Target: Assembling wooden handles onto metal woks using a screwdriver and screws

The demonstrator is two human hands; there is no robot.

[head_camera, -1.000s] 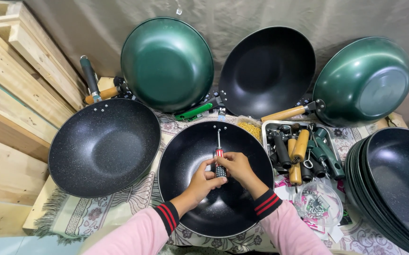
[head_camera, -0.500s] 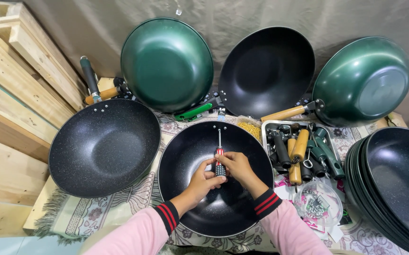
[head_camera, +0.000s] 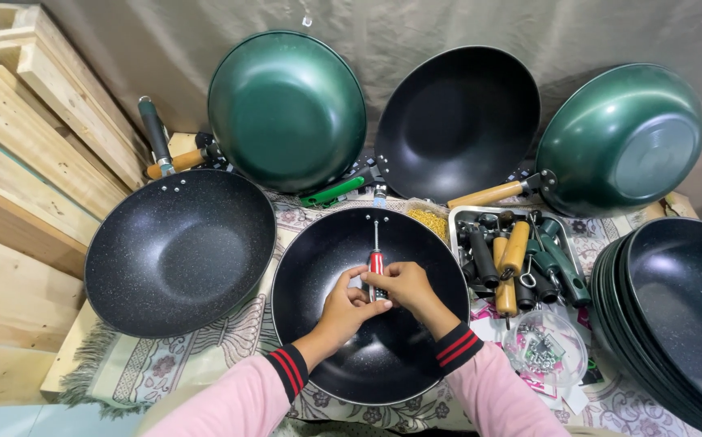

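Both hands meet over the middle of a black pan (head_camera: 371, 356) that lies directly under them on a patterned cloth (head_camera: 205, 356). The right hand (head_camera: 404, 285) is closed around the red handle of a screwdriver (head_camera: 376, 260), whose metal shaft points away from the person toward the pan's far rim. The left hand (head_camera: 345, 307) pinches the same handle from the other side with its fingertips, so the two hands touch.

To the left of the hands lies a speckled black pan (head_camera: 179, 251), and beyond it pale wooden planks (head_camera: 19, 137) lean in a stack. To the right of the hands stands a metal tray (head_camera: 460, 217) filled with wooden, black and green handles, and nearer the person a clear bowl (head_camera: 545, 350) holds small screws. Farther right is a stack of black pans (head_camera: 675, 316). Beyond the hands, two green pans (head_camera: 286, 109) and one black pan lean against a grey cloth backdrop (head_camera: 448, 24).
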